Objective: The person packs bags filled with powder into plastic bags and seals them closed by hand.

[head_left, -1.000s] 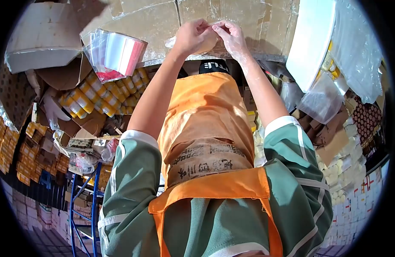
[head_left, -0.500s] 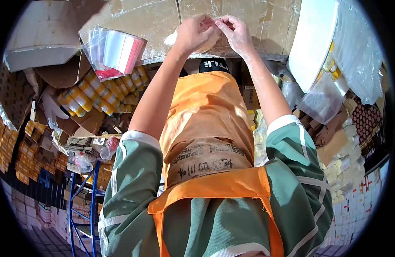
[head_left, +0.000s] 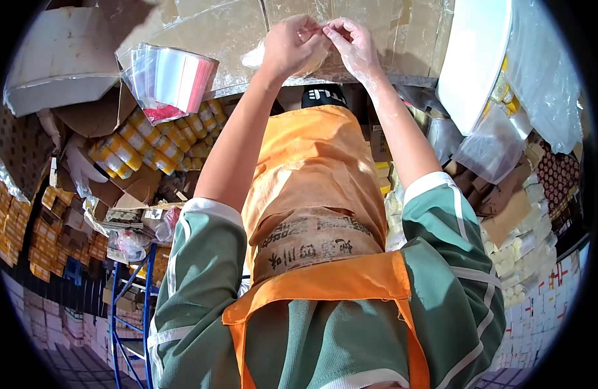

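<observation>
At the top centre, my left hand and my right hand meet at the fingertips over a cardboard-covered work surface. Both hands are pinched closed on the top edge of a thin, clear plastic bag that hangs between them. Its contents are hard to make out. A whitish plastic piece lies just left of my left hand. Pale powder marks my right hand and forearm. Left of my hands, a fanned stack of clear bags with red edges lies at the surface's edge.
At the top left stands a large whitish container. On the right are a white tub and clear plastic sheeting. Yellow-taped packages are piled below left, near a blue metal ladder.
Both hands have shifted very slightly up and left, their fingertips still together. The view has moved a little.
</observation>
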Tool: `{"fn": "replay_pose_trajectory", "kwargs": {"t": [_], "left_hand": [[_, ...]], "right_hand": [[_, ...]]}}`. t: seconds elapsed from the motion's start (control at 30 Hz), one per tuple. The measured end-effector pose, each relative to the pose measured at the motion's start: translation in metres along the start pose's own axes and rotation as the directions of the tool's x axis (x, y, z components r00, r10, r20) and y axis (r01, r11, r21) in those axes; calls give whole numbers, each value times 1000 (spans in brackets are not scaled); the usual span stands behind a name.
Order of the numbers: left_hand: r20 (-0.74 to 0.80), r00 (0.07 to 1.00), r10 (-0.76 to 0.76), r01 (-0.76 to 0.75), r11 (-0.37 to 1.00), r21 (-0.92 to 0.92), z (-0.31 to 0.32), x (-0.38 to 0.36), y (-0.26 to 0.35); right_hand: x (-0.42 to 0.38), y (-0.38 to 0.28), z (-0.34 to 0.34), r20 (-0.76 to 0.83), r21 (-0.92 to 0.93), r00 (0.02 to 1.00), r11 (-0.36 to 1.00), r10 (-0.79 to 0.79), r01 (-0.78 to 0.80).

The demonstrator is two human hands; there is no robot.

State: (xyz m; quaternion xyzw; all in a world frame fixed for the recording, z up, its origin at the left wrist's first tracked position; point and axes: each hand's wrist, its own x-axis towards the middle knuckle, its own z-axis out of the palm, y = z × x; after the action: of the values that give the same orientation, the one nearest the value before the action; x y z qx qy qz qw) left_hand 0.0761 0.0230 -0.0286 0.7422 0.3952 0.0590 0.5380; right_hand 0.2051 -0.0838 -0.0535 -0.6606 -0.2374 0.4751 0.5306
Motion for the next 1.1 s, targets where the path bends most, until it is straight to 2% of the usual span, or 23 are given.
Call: {"fn": "replay_pose_trajectory", "kwargs": {"t": [0.07,0.17,0.23,0.27,0.33,0.43,0.6,0.67,0.87,0.93,0.97,1.03,1.1], "left_hand": [[-9,1000,0,0,1000,-3,1,0,-1],[46,998,-44,46,999,-29,1,-2,-3],[115,982,-151,165,978,-124,2,-2,-10],[113,982,-152,165,979,-122,2,-1,-13],[203,957,-210,252,944,-212,3,0,-20],[212,949,-232,293,899,-326,2,-1,-25],[220,950,-220,269,935,-229,0,-3,-15],[211,955,-207,251,945,-209,-3,-5,-13],[112,951,-287,296,953,-67,-14,-25,-9],[37,941,-337,338,941,-4,-21,-33,-9],[35,941,-337,337,941,-3,-23,-37,-13],[6,938,-346,344,931,-123,-30,-44,-19],[17,924,-382,381,920,-87,-38,-50,-20]], "right_hand": [[0,-1,-1,20,-66,998,996,-65,67],[-3,5,-2,7,-15,999,999,-50,50],[-6,10,-2,0,18,999,999,-34,34],[-7,12,-2,-7,52,1000,998,-18,19],[-10,3,0,-8,41,1000,999,8,-8],[-10,-4,1,11,50,998,997,58,-58],[-6,3,6,38,134,999,990,37,-42],[-6,-1,4,43,-83,999,996,-13,17],[-14,-6,8,-31,-92,999,995,-38,35],[-17,-9,9,-28,-116,999,992,-43,40],[-19,-11,10,-23,-113,999,993,-45,42],[-20,-11,9,-12,-131,999,991,-41,39],[-21,-10,8,-4,-132,999,991,-40,39]]}}
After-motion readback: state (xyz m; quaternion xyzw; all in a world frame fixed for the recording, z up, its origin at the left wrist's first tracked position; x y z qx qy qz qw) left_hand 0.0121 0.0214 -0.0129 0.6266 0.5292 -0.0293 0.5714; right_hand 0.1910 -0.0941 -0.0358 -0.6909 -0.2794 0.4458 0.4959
